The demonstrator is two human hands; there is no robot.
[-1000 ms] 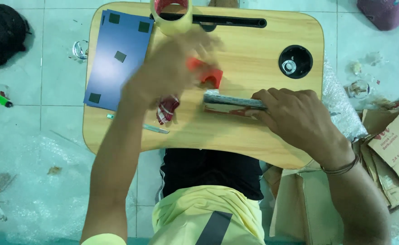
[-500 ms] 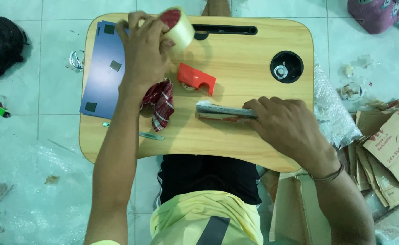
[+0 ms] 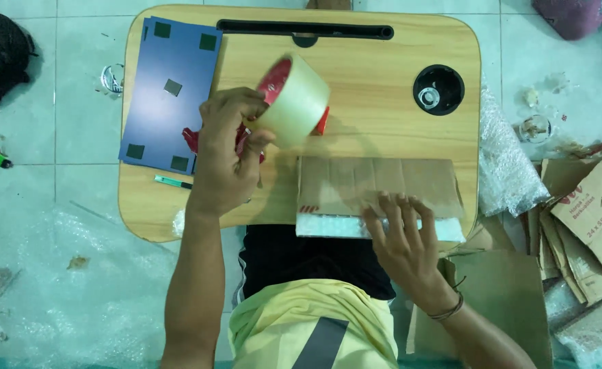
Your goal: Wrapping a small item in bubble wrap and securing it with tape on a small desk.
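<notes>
- Cream roll of clear packing tape with red core (image 3: pixel 291 100): our left hand (image 3: pixel 227 152) has its grip closed around it, raised above the wooden bench (image 3: pixel 376 89).
- Flat brown cardboard sheet (image 3: pixel 379 186) lies at the bench's near edge; our right hand (image 3: pixel 405 240) presses it, fingers spread, grasping nothing.

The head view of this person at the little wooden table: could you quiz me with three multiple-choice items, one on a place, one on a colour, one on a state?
1. Where is the blue sheet?
A. Table's left part
B. On the floor
C. Under the cardboard

2. What colour is the inside of the roll of tape?
A. Green
B. Red
C. Black

3. What is the right hand doing?
A. Lifting a lighter
B. Hanging free
C. Pressing on the cardboard

Answers:
A, the blue sheet lies on the table at its left.
B, the roll of tape in the left hand shows a red core.
C, the right hand lies flat on the cardboard.
</notes>
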